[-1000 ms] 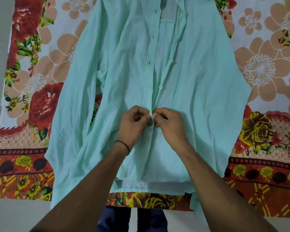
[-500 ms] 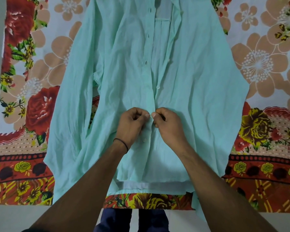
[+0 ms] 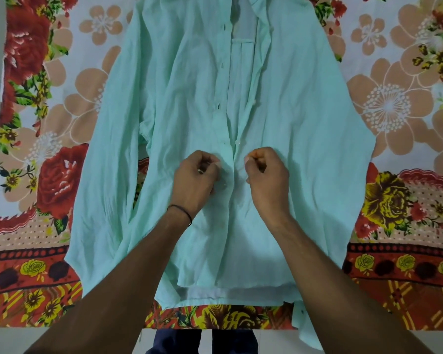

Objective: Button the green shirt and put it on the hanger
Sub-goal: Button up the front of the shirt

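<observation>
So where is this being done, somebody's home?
Probably a home, likely a bedroom: the green shirt lies spread on a floral bedsheet that looks like a bed's cover, with plain pale floor at its near edge. No hanger shows.

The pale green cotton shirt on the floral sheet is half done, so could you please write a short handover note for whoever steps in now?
Left hand: fist closed beside the placket, pinching fabric.
Right hand: closed on the opposite front edge.
Pale green cotton shirt: flat, front up, on the red and peach floral bedsheet, collar away from you.
Done: lower front looks closed below the hands.
Left: white button just above the hands and those higher are open; no hanger in view.
</observation>
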